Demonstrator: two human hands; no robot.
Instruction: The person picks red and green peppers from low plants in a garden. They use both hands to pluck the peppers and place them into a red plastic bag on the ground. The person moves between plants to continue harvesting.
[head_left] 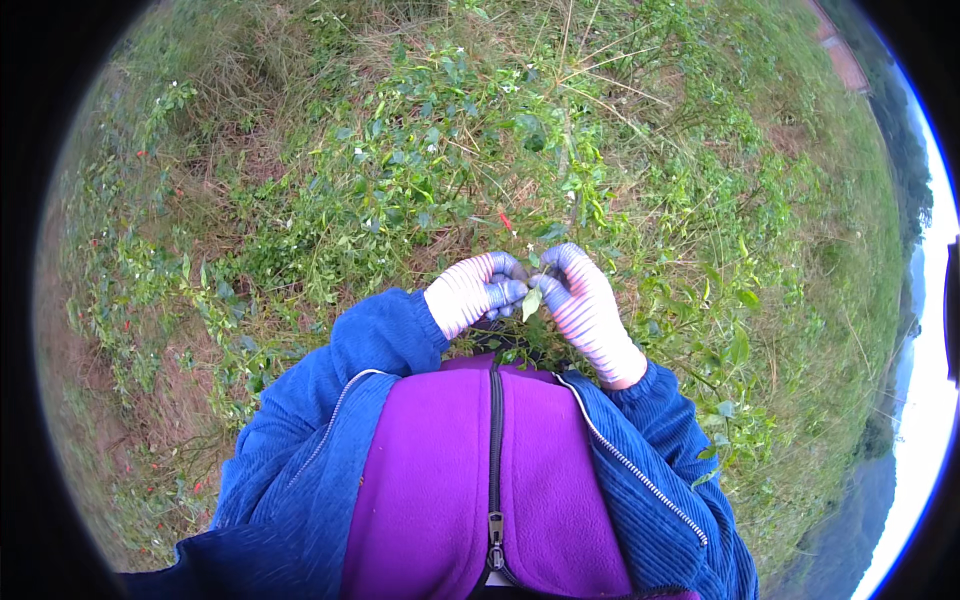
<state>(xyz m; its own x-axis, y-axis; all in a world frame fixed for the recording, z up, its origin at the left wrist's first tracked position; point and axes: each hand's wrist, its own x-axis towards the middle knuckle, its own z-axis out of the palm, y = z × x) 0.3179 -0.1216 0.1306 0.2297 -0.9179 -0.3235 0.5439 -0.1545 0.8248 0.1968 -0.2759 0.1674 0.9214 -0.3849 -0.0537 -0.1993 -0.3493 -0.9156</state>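
Observation:
Both my hands wear white knit gloves with blue-coated fingers. My left hand (478, 292) and my right hand (582, 305) meet close in front of my chest, fingertips pinched on a leafy green plant sprig (531, 299). A pale green leaf hangs between the two hands. Just beyond the fingertips a small red chilli (505, 221) hangs on the chilli plant (440, 170). What the fingertips hold beneath the leaves is hidden. My blue corduroy jacket sleeves and purple zipped top fill the lower part of the view.
Low green bushes with small white flowers and scattered red fruit (140, 155) cover the ground ahead and to the left. Dry grass stalks (580, 70) rise at the top. Bare reddish soil (70, 330) lies at the left; a slope and bright sky lie right.

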